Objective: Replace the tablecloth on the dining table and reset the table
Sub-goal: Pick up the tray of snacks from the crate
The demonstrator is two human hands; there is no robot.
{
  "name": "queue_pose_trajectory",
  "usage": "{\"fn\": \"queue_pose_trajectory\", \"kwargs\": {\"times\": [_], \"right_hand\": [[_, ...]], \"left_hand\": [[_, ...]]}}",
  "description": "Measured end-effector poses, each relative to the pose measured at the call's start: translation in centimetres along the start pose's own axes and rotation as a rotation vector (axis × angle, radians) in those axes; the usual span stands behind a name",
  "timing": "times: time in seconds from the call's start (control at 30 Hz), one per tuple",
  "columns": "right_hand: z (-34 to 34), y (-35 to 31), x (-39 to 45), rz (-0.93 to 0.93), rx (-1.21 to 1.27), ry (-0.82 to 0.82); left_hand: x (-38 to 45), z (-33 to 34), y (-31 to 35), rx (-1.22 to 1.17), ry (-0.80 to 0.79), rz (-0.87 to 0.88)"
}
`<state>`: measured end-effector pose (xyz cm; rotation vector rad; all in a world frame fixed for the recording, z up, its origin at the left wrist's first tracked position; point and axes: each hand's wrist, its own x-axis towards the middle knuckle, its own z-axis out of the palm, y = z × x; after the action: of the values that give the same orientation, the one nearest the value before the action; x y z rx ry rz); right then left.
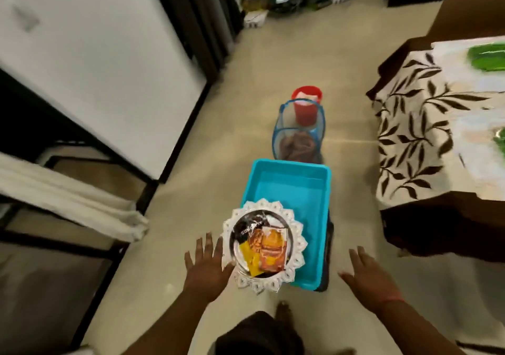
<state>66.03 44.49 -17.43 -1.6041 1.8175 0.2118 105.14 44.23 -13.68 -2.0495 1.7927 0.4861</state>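
With both hands spread, left hand (207, 267) touching plate (263, 245) on tub (289, 185): resetting step; next, grip plate, carry to table (426, 136).

Only partial letters — "SDS" — show on a dark packet (247, 230).

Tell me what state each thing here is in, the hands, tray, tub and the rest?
left hand: open, fingers spread, at the tray's rim
right hand: open, holding nothing
silver tray: resting on the tub's near corner, holding snack packets
blue tub: open, otherwise bare inside
mesh hamper: upright, brown cloth inside
red bucket: upright behind the hamper
tablecloth: leaf-patterned, draped over the table
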Motion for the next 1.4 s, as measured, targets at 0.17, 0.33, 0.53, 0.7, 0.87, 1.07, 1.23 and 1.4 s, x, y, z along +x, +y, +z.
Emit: {"fn": "queue_pose_trajectory", "kwargs": {"times": [0.17, 0.33, 0.53, 0.7, 0.87, 1.07, 1.23, 1.4], "right_hand": [[0.8, -6.4, 1.3, -0.155, -0.013, -0.067], [2.2, -10.0, 3.3, -0.125, -0.095, -0.11], [3.7, -12.9, 7.1, -0.016, 0.002, -0.106], [5.4, -14.1, 10.8, 0.263, 0.529, -0.093], [5.9, -14.5, 12.2, 0.376, 0.644, -0.055], [5.7, -13.5, 12.3, 0.364, 0.695, -0.024], [3.4, -11.2, 12.2, 0.353, 0.841, 0.121], [-4.7, -7.2, 9.7, 0.291, 1.046, 0.328]], "left_hand": [[-1.9, 1.9, -2.8, -0.061, 0.041, -0.138], [0.7, 2.5, -4.7, -0.112, 0.004, -0.134], [5.9, 3.8, -5.8, -0.228, -0.145, -0.134], [10.9, 4.5, -5.7, -0.79, -0.355, -0.304], [14.2, 4.2, -4.9, -1.148, -0.515, -0.518], [15.8, 0.6, -3.9, -1.37, -0.411, -0.572], [16.7, -4.3, -0.3, -1.434, -0.308, -0.439], [16.0, -10.0, 7.4, -1.401, -0.161, -0.263]]}}
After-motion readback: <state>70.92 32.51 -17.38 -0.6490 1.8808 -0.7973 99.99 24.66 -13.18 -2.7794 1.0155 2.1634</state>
